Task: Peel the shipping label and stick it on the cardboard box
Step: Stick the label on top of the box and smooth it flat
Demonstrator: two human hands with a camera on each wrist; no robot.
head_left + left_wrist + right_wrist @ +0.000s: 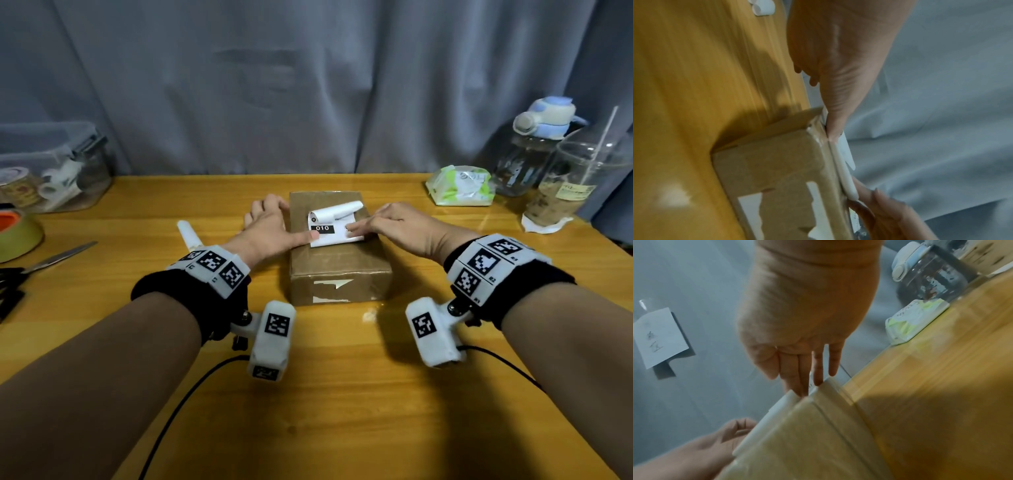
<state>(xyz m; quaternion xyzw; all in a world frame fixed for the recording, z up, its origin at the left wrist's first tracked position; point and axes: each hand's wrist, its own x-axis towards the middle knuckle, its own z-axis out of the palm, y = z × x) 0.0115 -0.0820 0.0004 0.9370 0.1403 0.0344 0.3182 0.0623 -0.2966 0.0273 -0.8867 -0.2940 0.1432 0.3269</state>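
Note:
A brown cardboard box [337, 263] sits in the middle of the wooden table. On its top lies a white shipping label [334, 229] marked "010", its far end curled up into a roll [337, 209]. My left hand [270, 224] presses the label's left edge with its thumb, the other fingers resting beside the box. From the right, my right hand [383, 222] presses straight fingers onto the label's right part. The left wrist view shows the thumb [835, 123] on the label [845, 172] at the box edge. In the right wrist view, straight fingers [797, 378] touch the box [809, 434] top.
A rolled white backing sheet [189, 235] lies left of the box. Scissors [44, 262], a tape roll [15, 236] and a clear bin [51, 168] stand at the left. A tissue pack [460, 186], water bottle [534, 147] and iced drink cup [568, 185] stand at the right. Cables trail over the near table.

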